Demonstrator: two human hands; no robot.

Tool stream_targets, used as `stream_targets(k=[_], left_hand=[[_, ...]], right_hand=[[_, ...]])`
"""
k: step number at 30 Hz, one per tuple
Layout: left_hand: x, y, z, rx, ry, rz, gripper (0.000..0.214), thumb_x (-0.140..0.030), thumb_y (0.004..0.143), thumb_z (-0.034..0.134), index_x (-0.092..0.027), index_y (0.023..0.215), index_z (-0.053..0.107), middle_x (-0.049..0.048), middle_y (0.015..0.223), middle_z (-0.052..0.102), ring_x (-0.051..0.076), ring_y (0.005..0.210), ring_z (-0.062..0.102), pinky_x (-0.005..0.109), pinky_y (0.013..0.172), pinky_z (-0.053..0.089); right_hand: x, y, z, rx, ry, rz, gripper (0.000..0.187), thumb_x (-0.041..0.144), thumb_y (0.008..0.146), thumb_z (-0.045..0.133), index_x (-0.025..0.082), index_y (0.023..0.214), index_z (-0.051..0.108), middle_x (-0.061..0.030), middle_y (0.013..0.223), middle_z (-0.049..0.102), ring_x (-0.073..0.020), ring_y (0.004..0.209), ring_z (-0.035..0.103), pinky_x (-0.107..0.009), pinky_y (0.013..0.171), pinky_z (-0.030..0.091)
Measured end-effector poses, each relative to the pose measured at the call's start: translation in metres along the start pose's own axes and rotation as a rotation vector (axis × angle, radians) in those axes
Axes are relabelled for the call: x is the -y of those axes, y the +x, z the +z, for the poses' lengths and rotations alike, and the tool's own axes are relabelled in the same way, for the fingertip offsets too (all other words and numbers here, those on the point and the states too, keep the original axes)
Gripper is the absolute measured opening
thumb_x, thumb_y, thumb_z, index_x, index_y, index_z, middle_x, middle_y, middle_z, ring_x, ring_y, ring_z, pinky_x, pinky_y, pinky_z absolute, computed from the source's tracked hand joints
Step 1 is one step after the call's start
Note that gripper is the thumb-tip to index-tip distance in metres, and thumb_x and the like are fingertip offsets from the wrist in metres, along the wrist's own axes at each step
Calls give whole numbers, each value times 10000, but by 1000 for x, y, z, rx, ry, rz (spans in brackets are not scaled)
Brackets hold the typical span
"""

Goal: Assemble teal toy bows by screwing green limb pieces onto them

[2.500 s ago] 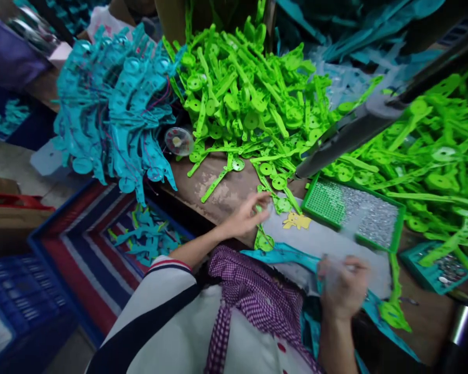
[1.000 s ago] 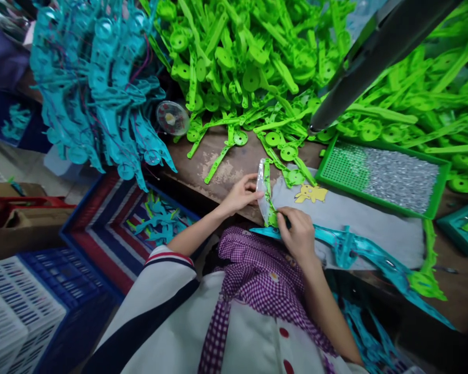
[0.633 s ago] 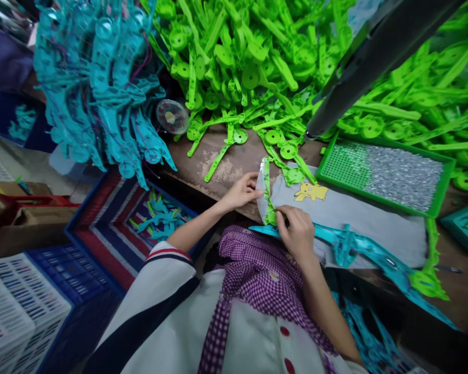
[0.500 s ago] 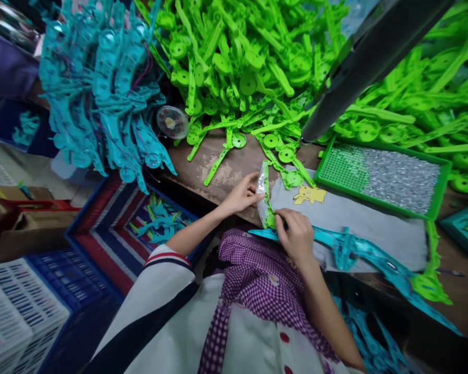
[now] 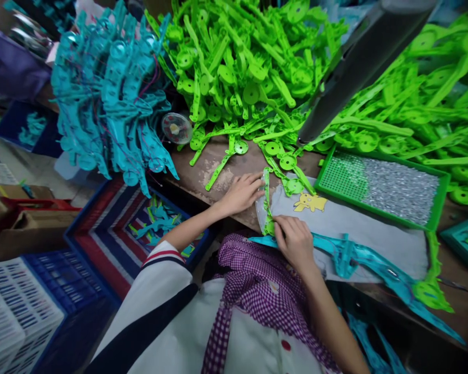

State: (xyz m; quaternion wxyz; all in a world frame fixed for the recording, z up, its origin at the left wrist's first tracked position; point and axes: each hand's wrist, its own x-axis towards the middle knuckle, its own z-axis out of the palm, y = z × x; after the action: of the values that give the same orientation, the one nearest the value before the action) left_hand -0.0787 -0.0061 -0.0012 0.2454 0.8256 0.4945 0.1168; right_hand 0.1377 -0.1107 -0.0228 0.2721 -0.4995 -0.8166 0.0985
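A narrow bright green plastic part stands upright in front of me, with a clear curved plastic piece along its left side. My left hand grips the upper part of this pair from the left, its fingertips bent over the edge; the thumb is mostly hidden. At the lower end, my right hand pinches the green part between thumb and forefinger. A long turquoise plastic piece passes under my right hand and runs to the right along the table's front edge.
A green tray of small silvery pieces stands on the right, beside a grey cloth. Heaped green parts fill the back, with stacked turquoise parts at left. A dark post slants over the table.
My left hand has shifted its hold, its fingers now coming over the top of the clear piece. The green part has turned slightly. My right hand stays at the lower end.
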Motion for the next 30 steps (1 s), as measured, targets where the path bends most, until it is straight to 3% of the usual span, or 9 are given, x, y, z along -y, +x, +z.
stream_targets(k=[9,13,19,22,25,30], left_hand=[[-6,3,9,-23,15,101,165,-258,983,473,-220,1057,615,124,1556,496,316,1435,440,611,1190,224],[-6,5,12,-28,9,116,132,-218,955,487,-226,1019,603,125,1543,504,325,1430,446,650,1185,198],[5,2,9,-43,-79,71,223,-357,965,539,-223,1109,645,127,1508,538,343,1430,429,647,1196,175],[2,3,14,-62,-158,186,252,-412,956,573,-261,1130,674,98,1413,618,339,1447,425,651,1198,144],[-4,7,20,13,-263,312,180,-412,946,587,-280,982,703,56,1232,705,297,1379,511,599,1182,218],[-9,1,18,80,-208,225,282,-417,992,488,-248,924,704,75,1095,719,287,1319,540,554,1121,310]], right_hand=[[2,0,2,9,-27,7,171,204,1004,528,188,1079,682,-50,974,748,-200,901,633,-332,791,415],[4,-1,3,-10,-86,18,187,223,1002,534,174,1096,687,-89,1092,733,-213,950,624,-336,790,418],[8,-3,5,-11,-84,43,208,208,1005,510,177,1127,675,-81,1040,737,-214,950,626,-342,799,422],[9,-3,6,-30,-78,67,196,204,1002,504,191,1086,681,-77,1003,736,-216,926,625,-342,789,420],[9,-4,6,-43,-58,70,191,207,998,508,187,1071,683,-84,997,734,-220,901,617,-345,775,419],[7,-5,8,-53,-44,64,211,204,987,513,183,1095,693,-94,1008,734,-231,904,617,-359,773,415]])
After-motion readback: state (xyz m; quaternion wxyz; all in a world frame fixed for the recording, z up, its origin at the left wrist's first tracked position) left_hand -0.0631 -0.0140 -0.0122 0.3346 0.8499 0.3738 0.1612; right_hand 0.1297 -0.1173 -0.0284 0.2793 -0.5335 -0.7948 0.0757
